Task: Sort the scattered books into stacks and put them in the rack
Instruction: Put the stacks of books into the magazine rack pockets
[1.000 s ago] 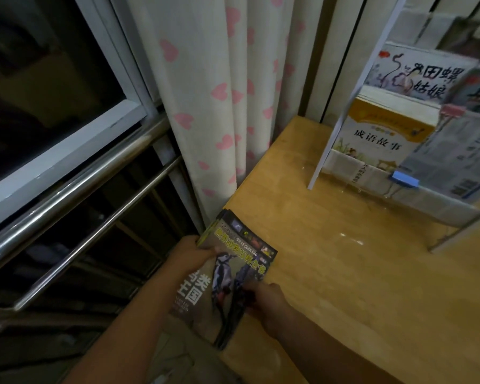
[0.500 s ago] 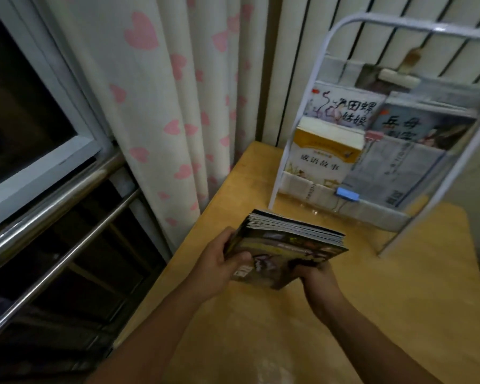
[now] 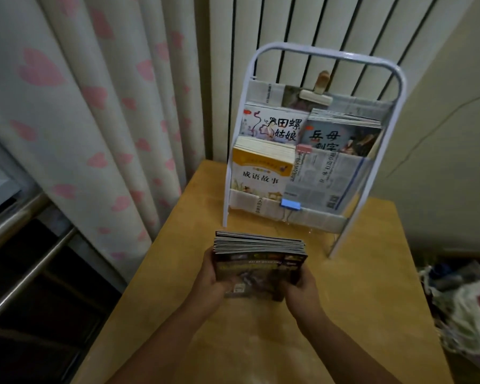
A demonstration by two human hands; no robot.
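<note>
Since half a second ago the stack of thin books (image 3: 258, 261) has come round from a slant to sit square to the rack, and the view has lifted so the whole rack shows.

The wooden worktop (image 3: 358, 314) runs from the near edge back to the ribbed wall. At its far end stands the white tube-framed rack (image 3: 372, 62), upright, its pockets lined with newspaper. In the upper pocket sit a white picture book (image 3: 272, 126) on the left and a blue-covered stack (image 3: 341, 134) on the right; in the lower pocket a yellow-and-white book (image 3: 261, 173) stands on the left, beside a folded newspaper (image 3: 324, 178).

Both forearms reach forward from the bottom of the view and meet over the middle of the worktop. The left hand (image 3: 211, 275) grips the stack's left side, thumb on the cover; the right hand (image 3: 299, 284) clasps its lower right corner. The stack is held just above the worktop, near the front of the rack but apart from it. Its long axis runs left to right, with the page edges turned up and away toward the rack and the cover facing the person. The cover is dark, with a yellow title band and a small white label near its lower edge; the print is too blurred to read.
</note>
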